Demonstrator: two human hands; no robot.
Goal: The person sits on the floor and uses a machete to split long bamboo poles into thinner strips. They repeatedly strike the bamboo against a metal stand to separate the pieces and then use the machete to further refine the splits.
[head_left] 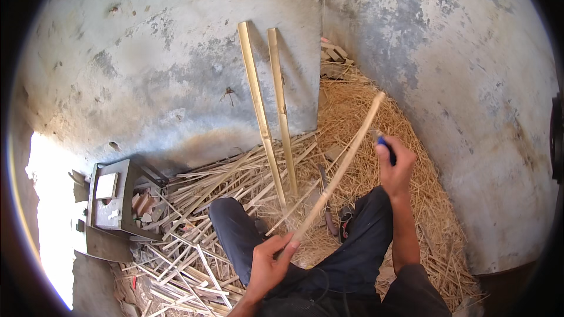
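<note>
My left hand [272, 263] is closed around the lower end of a long pale bamboo strip [336, 179]. The strip slants up and away to the right, its far end above the shavings. Near that upper part, my right hand [397, 164] grips a blue-handled knife [385, 148]; its short blade points toward the strip, and I cannot tell whether it touches. A thin sliver [292, 217] runs alongside the strip. Between my legs, a tool with a dark blade and wooden handle [330, 223] lies on the floor, partly hidden behind the strip.
Two split bamboo lengths [254, 76] [278, 82] lean on the worn wall ahead. Loose bamboo strips [194, 270] cover the floor at left, curly shavings [423, 223] at right. A grey box [111, 199] holding broken pieces stands far left. Another wall [470, 111] rises at right.
</note>
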